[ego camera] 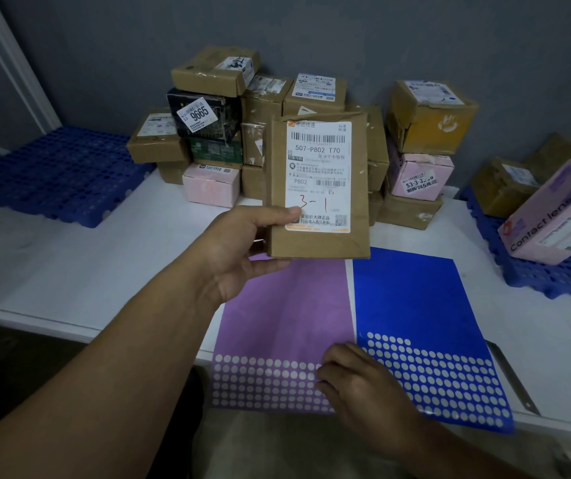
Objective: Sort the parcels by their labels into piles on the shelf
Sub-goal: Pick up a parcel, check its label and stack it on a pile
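Nearest the lens, the right hand point(363, 385) is resting on the dotted lower edge of the purple sticker sheet point(284, 305), just beside the blue sticker sheet point(411, 299). Its fingers are bending down onto the sheet and hiding their tips, so whether it is pinching a sticker cannot be told. Farther out, the left hand point(242, 250) is holding the brown parcel point(318, 243) upright above the far edge of the sheets, with the thumb pressing the lower left corner of the label point(318, 174) and the fingers wrapping behind. The parcel is facing the camera, and a handwritten "3-1" is showing on the label. Behind it, the unsorted stack point(263, 98) is sitting on the white shelf point(69, 264) against the wall. The left blue pallet point(56, 171) is lying to one side, and the right blue pallet point(546, 278) is carrying a pink box point(553, 216) and brown boxes. Judged step: reading the label and choosing a pile. For a clean result, the operator should be keeping the thumb off the handwritten code, confirming the code before moving, supporting the flat parcel from behind, and setting it down with the label facing upward.
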